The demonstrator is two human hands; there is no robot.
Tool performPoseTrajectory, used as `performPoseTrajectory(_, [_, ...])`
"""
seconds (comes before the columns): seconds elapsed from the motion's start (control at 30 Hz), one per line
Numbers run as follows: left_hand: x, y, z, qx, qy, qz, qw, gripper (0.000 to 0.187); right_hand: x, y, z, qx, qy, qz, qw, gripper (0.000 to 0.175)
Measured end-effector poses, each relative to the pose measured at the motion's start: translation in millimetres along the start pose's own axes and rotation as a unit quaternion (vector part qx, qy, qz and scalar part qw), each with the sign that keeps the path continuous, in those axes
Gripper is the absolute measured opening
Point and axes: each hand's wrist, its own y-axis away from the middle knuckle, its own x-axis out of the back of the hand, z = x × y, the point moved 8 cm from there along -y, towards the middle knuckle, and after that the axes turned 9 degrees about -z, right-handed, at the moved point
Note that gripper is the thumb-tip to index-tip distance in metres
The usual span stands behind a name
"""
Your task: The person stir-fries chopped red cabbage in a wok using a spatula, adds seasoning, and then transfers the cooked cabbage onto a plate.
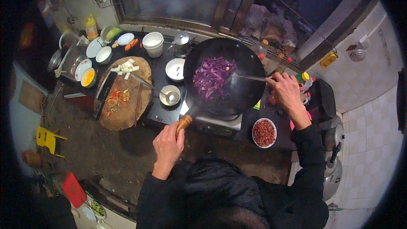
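My left hand [168, 144] is wrapped around the wooden handle [184, 125] of a large black wok [251, 60] on the stove [219, 123]. Shredded purple cabbage [212, 78] lies in the wok's left half. From the right, my right hand [285, 91] grips a metal spatula [251, 77], whose blade rests at the cabbage's right edge. The far end of its handle is hidden in my fist. Left of the wok handle stands a small bowl [165, 101] with a metal ladle [172, 97] in it.
A round wooden chopping board [140, 92] at left bears a cleaver [104, 97], chopped chillies [117, 99] and white vegetable pieces [126, 67]. A bowl of peanuts [264, 132] sits near the counter's front edge. Bottles [306, 82] crowd the right, and a pressure cooker [333, 178] stands beyond my right arm.
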Motion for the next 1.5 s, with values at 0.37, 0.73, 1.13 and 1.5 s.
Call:
performPoseTrajectory(0.37, [2,5,0,0.018,-0.015,0.013,1.0,0.028,-64,-35,83,-0.138,-0.135,-0.209,0.959,0.019])
performPoseTrajectory(0.73, [0,4,1,0.015,-0.015,0.014,1.0,0.027,-52,-23,92,-0.087,-0.193,-0.199,0.957,0.032])
performPoseTrajectory(1.13, [-1,6,1,0.031,-0.021,0.0,0.999,0.028,-151,-23,-25,-0.057,-0.688,-0.387,0.612,0.027])
performPoseTrajectory(1.5, [-3,4,0,0.032,-0.023,-0.014,0.999,0.027,-58,17,18,-0.126,-0.259,-0.069,0.955,0.032])
